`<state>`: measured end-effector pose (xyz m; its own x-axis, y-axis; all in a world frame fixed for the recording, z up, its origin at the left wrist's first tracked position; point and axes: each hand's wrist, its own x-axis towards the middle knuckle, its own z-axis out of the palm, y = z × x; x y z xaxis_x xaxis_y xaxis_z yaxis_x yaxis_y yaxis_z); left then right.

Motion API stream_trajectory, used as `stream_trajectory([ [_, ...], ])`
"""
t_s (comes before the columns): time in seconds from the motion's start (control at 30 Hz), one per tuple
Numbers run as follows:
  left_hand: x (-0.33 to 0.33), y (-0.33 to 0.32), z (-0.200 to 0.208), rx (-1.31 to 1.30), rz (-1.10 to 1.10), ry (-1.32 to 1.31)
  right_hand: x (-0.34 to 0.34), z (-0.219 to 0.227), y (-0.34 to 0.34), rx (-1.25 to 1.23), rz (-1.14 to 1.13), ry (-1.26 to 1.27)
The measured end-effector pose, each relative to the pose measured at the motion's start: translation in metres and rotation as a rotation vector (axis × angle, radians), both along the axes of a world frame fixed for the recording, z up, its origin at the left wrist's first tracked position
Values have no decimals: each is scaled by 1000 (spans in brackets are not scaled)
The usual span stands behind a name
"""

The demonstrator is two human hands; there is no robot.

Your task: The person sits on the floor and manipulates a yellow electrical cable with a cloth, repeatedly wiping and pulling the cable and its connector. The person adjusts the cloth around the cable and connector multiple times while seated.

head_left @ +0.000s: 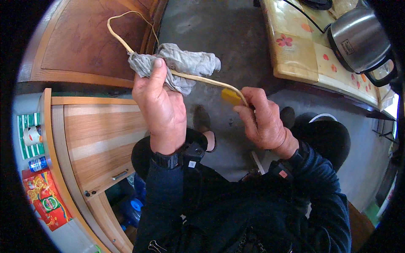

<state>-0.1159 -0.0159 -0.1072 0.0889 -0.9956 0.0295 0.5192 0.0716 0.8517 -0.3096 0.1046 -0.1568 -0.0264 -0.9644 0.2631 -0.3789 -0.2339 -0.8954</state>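
Observation:
My left hand (162, 107) is closed, palm up, around a rumpled grey cloth (187, 62). Through the cloth runs a long, bendy pale yellow cord (198, 78), which the left thumb presses from above. One end part loops up and away over the brown furniture at the far left. My right hand (265, 116) pinches the cord at its other stretch, to the right and slightly nearer. Beside those fingertips shows a flat yellow piece (230, 97), blurred; whether the fingers hold it, I cannot tell. The cord bows between both hands, above the floor.
A brown wooden cabinet (97, 38) stands far left, with a light wooden cabinet (105, 139) nearer. Red boxes (47, 200) and cans fill a shelf at left. At right, a table with a flowered cover (295, 55) bears a steel pot (360, 40). A grey floor (211, 25) lies between.

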Motion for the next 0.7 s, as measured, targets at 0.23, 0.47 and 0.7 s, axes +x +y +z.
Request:
stream_trajectory([
  [0.23,11,-9,-2,104,7,65,-5,16,-18,-339,49,284],
  [0.47,13,-21,8,95,53,35,-6,30,-19,-350,95,373],
  [0.7,21,-32,12,-61,-24,-10,-5,40,-15,119,278,-124],
])
